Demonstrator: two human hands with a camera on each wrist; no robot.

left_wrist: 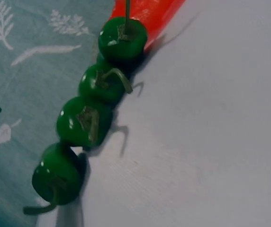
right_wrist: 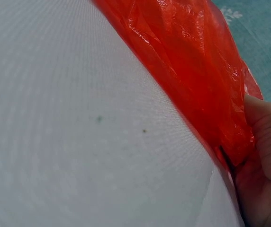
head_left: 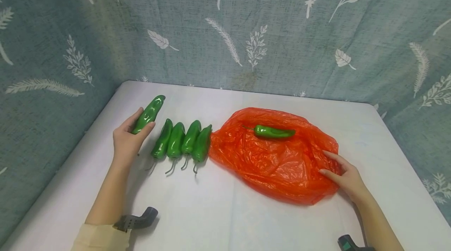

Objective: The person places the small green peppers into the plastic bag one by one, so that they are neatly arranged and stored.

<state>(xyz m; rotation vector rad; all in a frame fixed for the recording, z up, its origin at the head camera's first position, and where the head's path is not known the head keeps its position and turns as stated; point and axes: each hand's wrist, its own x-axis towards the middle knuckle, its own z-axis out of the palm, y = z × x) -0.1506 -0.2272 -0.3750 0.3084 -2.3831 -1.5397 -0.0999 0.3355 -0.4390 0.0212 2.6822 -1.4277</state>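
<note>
My left grip (head_left: 127, 140) holds one green pepper (head_left: 150, 113), smooth, so liable to slip; my right grip (head_left: 349, 180) pinches one red bag (head_left: 282, 165), tearable if tugged.

Glossy smooth green peppers (head_left: 176, 141), crinkled shiny plastic bag (head_left: 278, 161), matt cloth backdrop (head_left: 197, 31)

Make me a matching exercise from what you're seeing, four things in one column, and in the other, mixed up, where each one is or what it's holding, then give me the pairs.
Column one:
1. Left grip
2. Right grip
3. Row of four peppers
4. Patterned cloth

Column two:
A. Side by side on the white table
B. Holding the red bag
C. Rising behind the white table
D. Holding a green pepper

Pairs: 1-D, 2-B, 3-A, 4-C.
</note>
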